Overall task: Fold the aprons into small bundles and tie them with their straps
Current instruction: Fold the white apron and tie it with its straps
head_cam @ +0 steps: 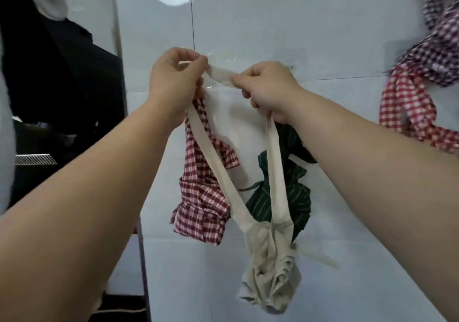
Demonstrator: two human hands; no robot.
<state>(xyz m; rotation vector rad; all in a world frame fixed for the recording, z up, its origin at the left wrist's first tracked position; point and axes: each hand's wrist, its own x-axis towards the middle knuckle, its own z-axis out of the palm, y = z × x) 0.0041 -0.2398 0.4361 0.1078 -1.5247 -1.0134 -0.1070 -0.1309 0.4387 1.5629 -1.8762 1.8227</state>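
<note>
A cream apron bundle (270,269) hangs by its cream strap loop (221,75) in front of a white tiled wall. My left hand (176,80) pinches the top of the loop at the left, and my right hand (268,88) pinches it at the right, both raised near the wall. Behind the strap hang a red-checked apron bundle (201,205) on the left and a dark green striped bundle (295,197) on the right. Whatever they hang from is hidden behind my hands.
A purple-checked apron (439,48) and a red-checked apron (409,113) hang loose at the right edge. A black appliance (62,78) stands at the left beside a metal wall trim (119,48). White tiled wall (273,23) fills the background.
</note>
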